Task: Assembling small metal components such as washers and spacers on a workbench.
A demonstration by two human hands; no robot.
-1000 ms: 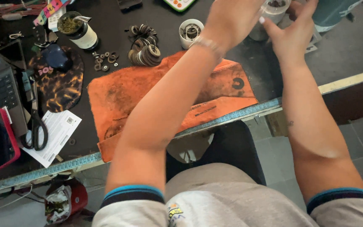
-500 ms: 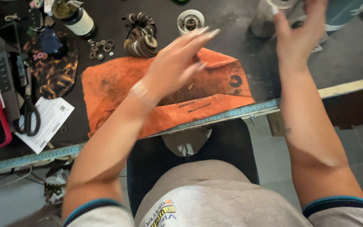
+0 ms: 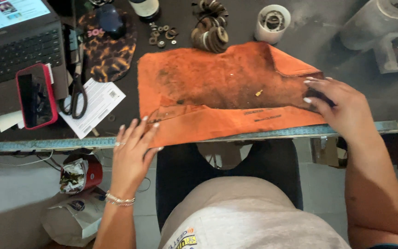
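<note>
Dropping from up over the bench, both hands now sit at the near table edge [image 3: 254,133]: the left hand [image 3: 132,152] lies flat and unclenched at the orange cloth's [image 3: 222,92] near-left corner, while the right hand [image 3: 342,108] presses its far-right corner, fingers curled over the fold (pinching or just pressing, hard to say). It looks like smoothing is under way. The cloth lies spread, grimy and dark-stained mid-panel, front hem folded. Beyond sit stacked metal rings [image 3: 210,34] and a white cup [image 3: 272,23].

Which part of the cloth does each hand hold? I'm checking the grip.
Neither grasps it: left hand lies on the orange cloth's near-left corner, right hand on its right edge.
</note>
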